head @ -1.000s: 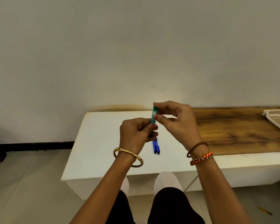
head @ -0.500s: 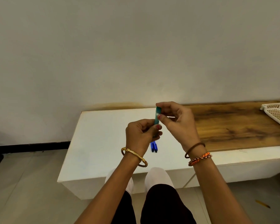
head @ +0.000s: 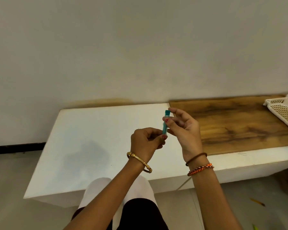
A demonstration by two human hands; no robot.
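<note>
The left hand (head: 145, 143) curls round the teal stick's (head: 166, 122) 6 o'clock end; the right hand (head: 184, 130) pinches its 12 o'clock end.

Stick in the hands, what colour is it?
Teal green. The stick shows best in the head view, pinched by left hand and right hand.

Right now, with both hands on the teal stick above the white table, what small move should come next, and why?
Probably the right hand pulls upward while the left hand steadies. The teal stick stands upright, with the left fingers pinching its lower end and the right thumb and fingertips its upper part, which suggests a cap is meant to come off.
</note>
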